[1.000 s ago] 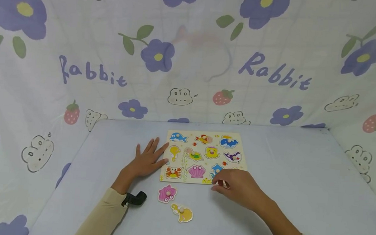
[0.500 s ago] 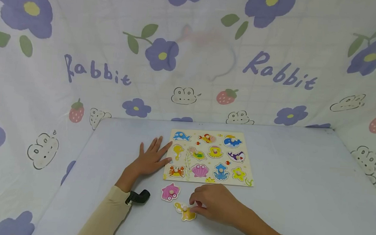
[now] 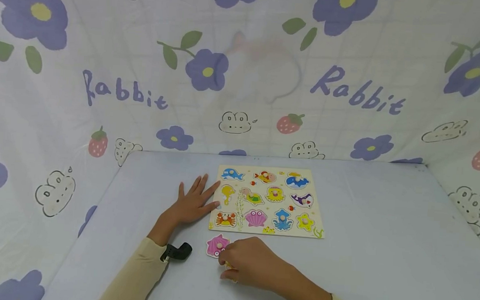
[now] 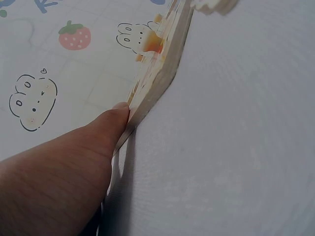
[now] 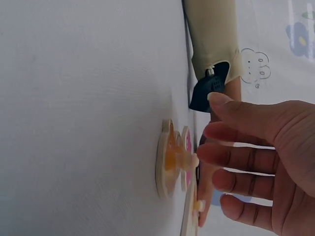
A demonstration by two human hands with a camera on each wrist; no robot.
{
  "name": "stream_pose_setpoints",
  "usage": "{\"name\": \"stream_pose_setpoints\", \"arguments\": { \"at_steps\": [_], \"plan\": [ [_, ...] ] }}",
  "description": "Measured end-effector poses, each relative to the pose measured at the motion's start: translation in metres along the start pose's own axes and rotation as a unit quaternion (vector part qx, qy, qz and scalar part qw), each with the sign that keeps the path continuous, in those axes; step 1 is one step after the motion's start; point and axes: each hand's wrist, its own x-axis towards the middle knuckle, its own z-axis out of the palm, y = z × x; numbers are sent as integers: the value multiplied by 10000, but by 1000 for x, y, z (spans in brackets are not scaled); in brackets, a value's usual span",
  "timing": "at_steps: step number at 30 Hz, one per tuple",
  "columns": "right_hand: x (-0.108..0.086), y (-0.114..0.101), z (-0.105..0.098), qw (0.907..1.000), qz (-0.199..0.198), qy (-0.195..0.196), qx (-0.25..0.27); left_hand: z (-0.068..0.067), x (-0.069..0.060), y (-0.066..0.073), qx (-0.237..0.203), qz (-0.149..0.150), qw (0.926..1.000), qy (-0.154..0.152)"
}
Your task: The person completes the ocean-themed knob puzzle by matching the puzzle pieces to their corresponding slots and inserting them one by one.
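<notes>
My left hand (image 3: 191, 205) lies flat with fingers spread beside the left edge of the wooden puzzle board (image 3: 276, 208), its thumb and a fingertip touching that edge. My right hand (image 3: 253, 263) is above a yellow puzzle piece (image 5: 166, 164), which it mostly covers in the head view. In the right wrist view the fingers are loosely bent near the piece's wooden knob (image 5: 191, 161), with thumb and fingers apart. Just beyond it lies a pink shell puzzle piece (image 3: 216, 244) with a knob, partly behind my right fingers.
Several knobbed sea-animal pieces sit in the board, among them a crab (image 3: 225, 219), a blue squid (image 3: 282, 219) and a yellow starfish (image 3: 305, 222). The pink shell (image 3: 255, 218) and yellow seahorse (image 3: 226, 194) spots show no knobs. A patterned cloth (image 3: 260, 82) hangs behind the white table (image 3: 375, 231).
My right hand has moved from the board's lower right corner leftward and toward me, over the yellow piece, uncovering the squid and starfish. My left hand stays at the board's edge.
</notes>
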Motion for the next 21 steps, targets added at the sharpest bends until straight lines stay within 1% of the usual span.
{"name": "stream_pose_setpoints", "arguments": {
  "at_steps": [3, 6, 12, 15, 21],
  "plan": [
    [3, -1, 3, 9998, 138, -118, -55, 2, 2, -1, 21, 29, 10000, 0],
    [4, 0, 5, 9995, 246, -150, -100, 2, 1, 0, 27, 52, 10000, 23],
    [1, 6, 7, 9991, 379, -47, -190, -3, -3, 3, -23, 27, 10000, 28],
    [-1, 9, 6, 9988, 441, -81, -221, -3, -3, 3, -38, 35, 10000, 46],
    [-3, 10, 5, 9969, 641, -75, -459, -2, -2, 3, -9, 49, 10000, 82]
  ]
}}
